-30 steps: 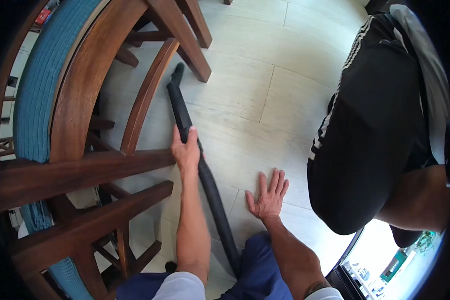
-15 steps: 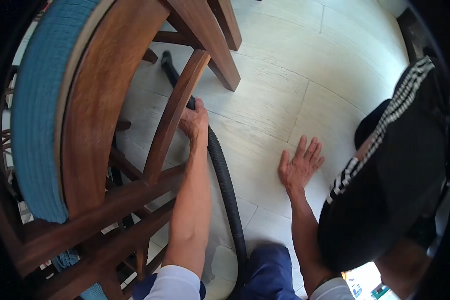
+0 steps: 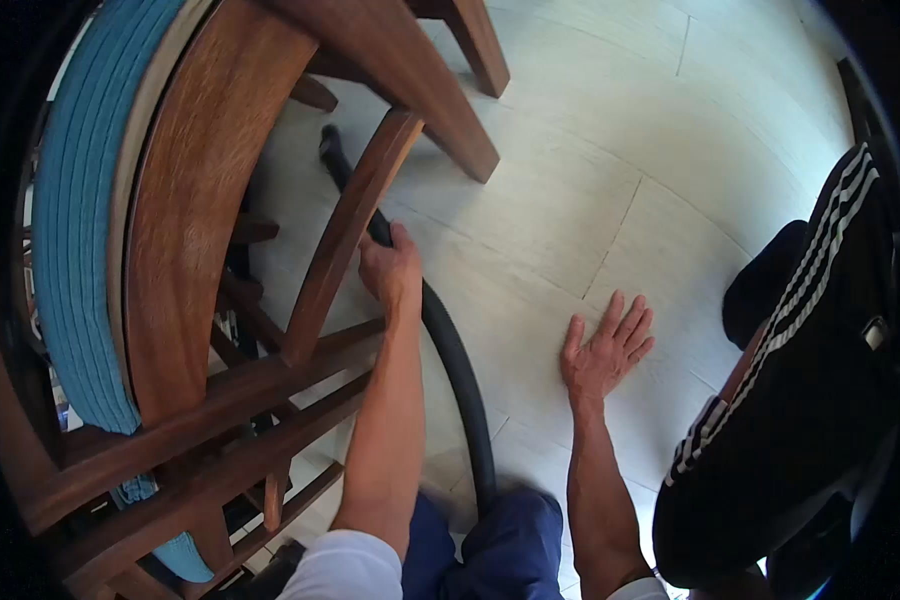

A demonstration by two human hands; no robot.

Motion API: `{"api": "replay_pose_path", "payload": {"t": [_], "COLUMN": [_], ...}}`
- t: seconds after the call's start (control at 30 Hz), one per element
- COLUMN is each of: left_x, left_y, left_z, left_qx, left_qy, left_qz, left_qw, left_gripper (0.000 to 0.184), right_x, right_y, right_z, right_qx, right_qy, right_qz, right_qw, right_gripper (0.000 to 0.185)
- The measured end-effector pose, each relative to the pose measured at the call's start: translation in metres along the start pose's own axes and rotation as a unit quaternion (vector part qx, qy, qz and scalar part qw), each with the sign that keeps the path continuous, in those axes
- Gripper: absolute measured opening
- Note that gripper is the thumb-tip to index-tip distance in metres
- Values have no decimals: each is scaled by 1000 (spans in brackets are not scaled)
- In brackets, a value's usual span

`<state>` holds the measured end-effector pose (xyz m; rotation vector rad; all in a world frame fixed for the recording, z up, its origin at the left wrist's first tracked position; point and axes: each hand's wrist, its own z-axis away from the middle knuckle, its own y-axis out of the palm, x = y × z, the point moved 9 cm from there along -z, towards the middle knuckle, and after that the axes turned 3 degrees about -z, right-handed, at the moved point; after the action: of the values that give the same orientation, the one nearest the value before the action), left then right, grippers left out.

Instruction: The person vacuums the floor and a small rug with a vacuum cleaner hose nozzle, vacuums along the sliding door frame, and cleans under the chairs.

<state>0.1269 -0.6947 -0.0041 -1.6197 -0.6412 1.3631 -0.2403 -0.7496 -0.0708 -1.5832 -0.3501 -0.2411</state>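
My left hand [image 3: 391, 270] is closed around the black vacuum cleaner hose [image 3: 450, 350], close to its wand end. The wand's tip [image 3: 332, 150] lies low over the floor, beyond a slanted wooden chair leg [image 3: 345, 235] that partly covers the wand and my fingers. From my grip the ribbed hose curves back towards my knees. My right hand [image 3: 607, 350] rests palm down on the pale tiled floor [image 3: 530, 240], fingers spread, holding nothing.
A wooden chair [image 3: 210, 200] with a blue cushion [image 3: 80, 230] and crossing rails fills the left side. At the right is another person in black trousers with white stripes [image 3: 780, 400]. A further wooden leg [image 3: 475, 45] stands at the top.
The view has shifted slightly. My left hand still grips the hose, and my right hand stays flat on the floor. The other person's striped trousers appear lower and farther right.
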Motion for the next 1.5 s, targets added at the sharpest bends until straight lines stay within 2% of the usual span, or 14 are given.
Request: {"api": "replay_pose_path", "payload": {"t": [0.13, 0.3, 0.37, 0.47, 0.53, 0.63, 0.67, 0.7, 0.77, 0.87, 1.0, 1.33, 1.4, 1.5], "left_x": [16, 50, 39, 57, 56, 44, 37, 37, 34, 28, 15, 27, 38, 64], "left_y": [-34, 5, 6, 19, 23, 21, 17, 20, 24, 33, 38, 46, 44, 33], "left_z": [3, -55, -56, -58, -75, -94, -97, -107, -122, -145, -181, -299, -309, -354], "left_qx": [-55, -35, -39, -17, -46, -44, -88, -95, -136, -99, -84, -80, -53, -54], "left_qy": [-122, -109, -115, -197, -151, -172, -176, -171, -124, -80, 22, 64, 62, 22], "left_qz": [-42, -120, -133, -86, -89, -91, -134, -137, -177, -209, -271, -160, -27, -1], "left_qw": [990, 986, 984, 977, 983, 980, 971, 971, 967, 969, 959, 982, 996, 998], "left_gripper": [73, 66, 62, 55, 52, 53, 37, 37, 49, 64, 61, 56, 60, 64], "right_x": [-3, 2, 31, 75, 72, 69, 68, 67, 67, 63, 61, 58, 56, 58], "right_y": [-5, 5, 26, 37, 46, 47, 47, 49, 50, 49, 49, 44, 43, 44], "right_z": [-11, -73, -115, -126, -129, -128, -127, -127, -122, -119, -119, -113, -114, -114], "right_qx": [9, -87, -137, -137, -134, -138, -139, -140, -168, -161, -154, -106, -98, -81], "right_qy": [0, 68, -51, -69, -65, -67, -68, -64, -91, -105, -108, -131, -129, -122], "right_qz": [-15, -81, -162, -15, -11, -5, -10, -18, -12, -1, -10, -53, -57, -40], "right_qw": [1000, 991, 976, 988, 989, 988, 988, 988, 981, 981, 982, 984, 985, 988], "right_gripper": [71, 51, 54, 56, 58, 60, 61, 61, 62, 62, 62, 60, 59, 59]}}
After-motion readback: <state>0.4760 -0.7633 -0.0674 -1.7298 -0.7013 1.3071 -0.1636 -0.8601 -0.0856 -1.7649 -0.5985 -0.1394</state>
